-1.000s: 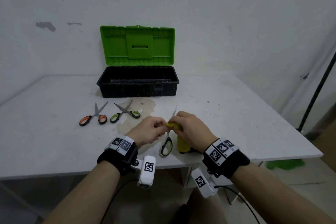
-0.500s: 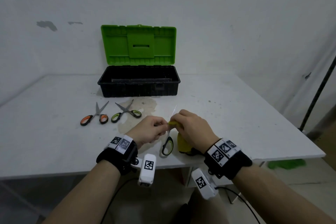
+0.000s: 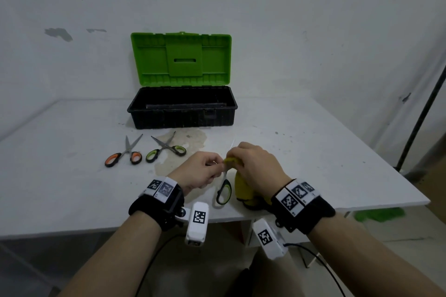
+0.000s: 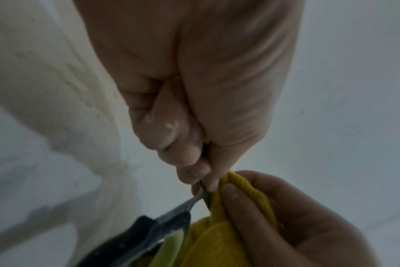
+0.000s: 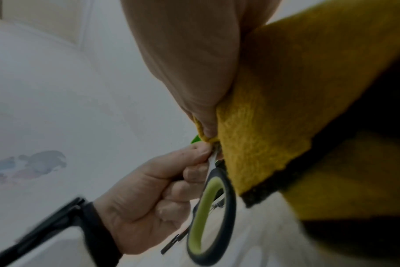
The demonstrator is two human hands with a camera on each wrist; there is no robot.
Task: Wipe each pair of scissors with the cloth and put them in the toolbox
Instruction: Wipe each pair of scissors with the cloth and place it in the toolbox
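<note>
My left hand [image 3: 205,171] pinches a pair of scissors with black-and-green handles [image 3: 224,191] near the pivot, handle loop hanging toward me. In the left wrist view its fingers [image 4: 194,173] clamp the metal shank [image 4: 185,204]. My right hand [image 3: 253,166] grips a yellow cloth [image 3: 242,187] wrapped round the blades; the cloth [image 5: 274,112] hangs beside the green-lined loop [image 5: 208,216]. Two more pairs lie on the table: orange-handled scissors [image 3: 124,155] and green-handled scissors [image 3: 166,150]. The black toolbox [image 3: 182,117] stands open behind them, green lid [image 3: 181,58] up.
The white table [image 3: 313,152] has a brownish stain [image 3: 188,142] in front of the toolbox. Its front edge runs just under my wrists. A dark pole [image 3: 420,118] leans at the right, with something green [image 3: 379,214] on the floor below.
My right hand with the cloth has slid slightly along the blades toward the tip; the scissors stay held in my left hand. The other scissors and toolbox have not moved.
</note>
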